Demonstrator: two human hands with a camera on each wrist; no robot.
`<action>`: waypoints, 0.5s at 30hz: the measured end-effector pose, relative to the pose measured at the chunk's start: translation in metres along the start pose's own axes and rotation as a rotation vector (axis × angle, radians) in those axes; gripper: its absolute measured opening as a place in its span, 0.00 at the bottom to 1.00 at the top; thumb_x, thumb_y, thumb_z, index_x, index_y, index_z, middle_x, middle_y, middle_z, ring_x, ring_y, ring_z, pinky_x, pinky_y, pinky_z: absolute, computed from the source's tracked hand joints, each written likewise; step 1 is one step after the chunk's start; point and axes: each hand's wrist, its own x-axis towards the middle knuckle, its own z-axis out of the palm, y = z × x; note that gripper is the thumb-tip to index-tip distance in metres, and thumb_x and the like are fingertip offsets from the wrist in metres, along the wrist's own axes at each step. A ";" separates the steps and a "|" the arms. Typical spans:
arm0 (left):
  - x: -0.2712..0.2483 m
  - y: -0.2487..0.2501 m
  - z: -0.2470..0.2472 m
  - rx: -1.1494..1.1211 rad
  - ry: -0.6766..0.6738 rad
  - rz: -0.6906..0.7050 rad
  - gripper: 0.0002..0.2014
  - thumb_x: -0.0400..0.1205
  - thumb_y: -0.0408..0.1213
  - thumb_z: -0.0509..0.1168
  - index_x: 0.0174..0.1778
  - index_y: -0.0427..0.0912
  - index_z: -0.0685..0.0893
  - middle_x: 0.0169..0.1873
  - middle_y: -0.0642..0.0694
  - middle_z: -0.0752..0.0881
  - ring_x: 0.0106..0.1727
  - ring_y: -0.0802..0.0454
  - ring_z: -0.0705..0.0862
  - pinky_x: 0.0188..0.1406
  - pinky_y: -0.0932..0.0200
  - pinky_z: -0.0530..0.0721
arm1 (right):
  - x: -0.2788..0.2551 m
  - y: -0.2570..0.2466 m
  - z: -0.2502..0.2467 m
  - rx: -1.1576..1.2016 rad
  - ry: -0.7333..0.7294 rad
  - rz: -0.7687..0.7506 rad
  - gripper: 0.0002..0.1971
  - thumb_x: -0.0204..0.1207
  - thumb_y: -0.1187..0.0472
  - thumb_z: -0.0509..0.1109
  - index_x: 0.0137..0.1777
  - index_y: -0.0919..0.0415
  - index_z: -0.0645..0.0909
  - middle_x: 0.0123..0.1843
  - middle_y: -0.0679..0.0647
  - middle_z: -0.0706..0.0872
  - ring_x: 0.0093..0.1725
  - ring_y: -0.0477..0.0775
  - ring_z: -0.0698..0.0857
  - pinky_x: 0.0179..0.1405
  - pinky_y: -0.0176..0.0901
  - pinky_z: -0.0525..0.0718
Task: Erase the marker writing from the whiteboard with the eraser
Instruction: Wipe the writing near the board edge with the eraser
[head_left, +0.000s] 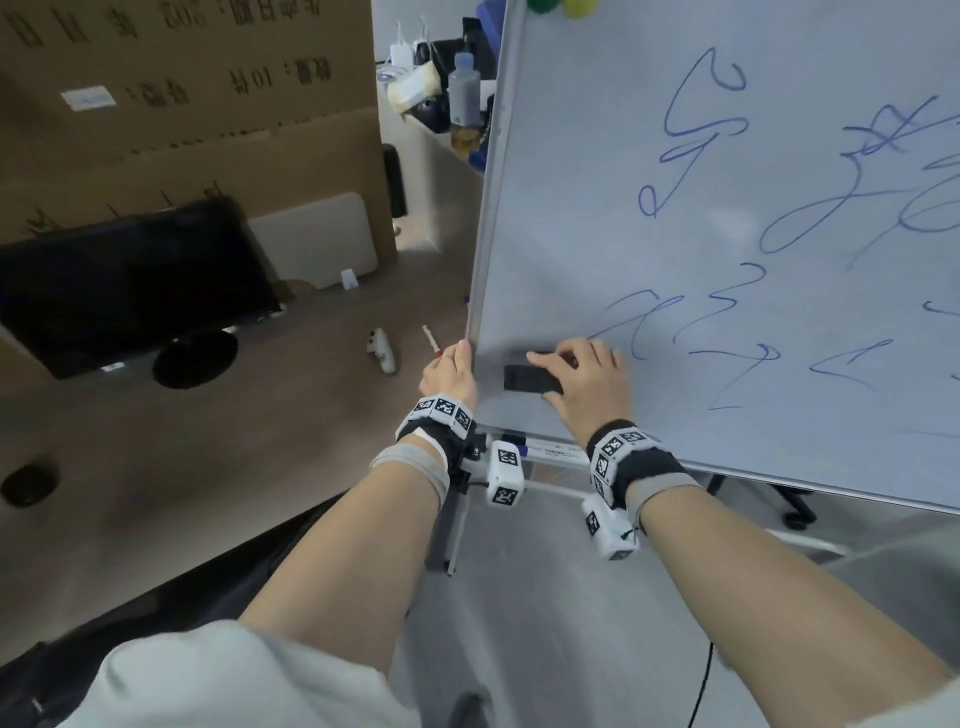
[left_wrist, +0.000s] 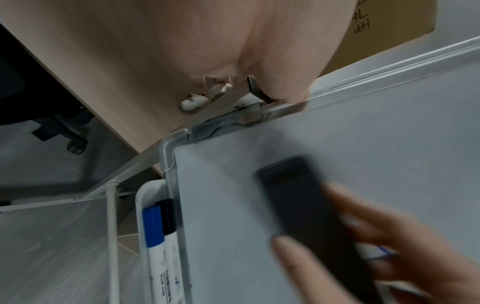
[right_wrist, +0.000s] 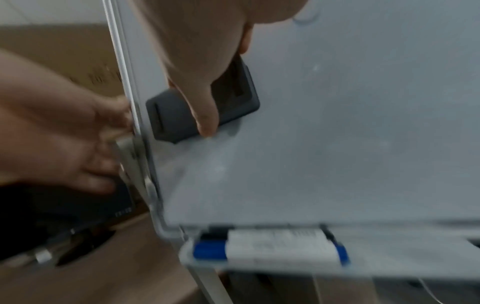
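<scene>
Nearest to us are our two bare forearms, each with a marker-tagged band at the wrist. Our right hand grips the black eraser, fingers over its top edge and thumb curled under its lower edge, and holds it flat against the whiteboard. The eraser juts out to the left of that hand, close to the board's left frame and low on the board. In the right wrist view the thumb lies across the eraser's dark body, which touches the board surface.

Just left of the eraser, our left hand clasps the board's left edge, thumb on the front of the frame and fingers curled behind it. The left wrist view shows the thumb tip pressed on the metal rim.

Below both hands, on the tray under the board's lower edge, lies a blue-capped marker.

Up and to the right of the right hand, the blue marker writing covers the board in loose scribbles; the closest strokes sit just above and right of the knuckles.

Beyond the left hand, a wooden desk carries a small white object, a dark monitor and cardboard boxes farther back.
</scene>
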 end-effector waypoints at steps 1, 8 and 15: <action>-0.002 0.002 -0.002 0.013 -0.020 -0.022 0.26 0.88 0.57 0.43 0.74 0.53 0.77 0.73 0.38 0.78 0.73 0.33 0.75 0.75 0.49 0.69 | 0.012 -0.002 -0.012 0.012 0.067 0.016 0.33 0.57 0.60 0.87 0.65 0.46 0.84 0.55 0.54 0.81 0.52 0.61 0.77 0.53 0.52 0.72; -0.002 0.006 -0.001 0.019 -0.061 -0.054 0.29 0.86 0.61 0.39 0.77 0.55 0.72 0.76 0.37 0.73 0.76 0.35 0.72 0.79 0.47 0.66 | 0.017 -0.001 -0.020 0.009 0.105 -0.021 0.32 0.56 0.61 0.88 0.62 0.47 0.84 0.55 0.54 0.80 0.52 0.60 0.75 0.51 0.53 0.72; -0.001 0.000 -0.001 0.090 -0.071 -0.038 0.28 0.87 0.57 0.35 0.84 0.57 0.58 0.81 0.40 0.68 0.79 0.34 0.67 0.81 0.41 0.61 | -0.023 -0.002 0.024 0.004 -0.025 0.013 0.33 0.55 0.60 0.89 0.62 0.47 0.84 0.53 0.53 0.80 0.50 0.59 0.77 0.50 0.51 0.69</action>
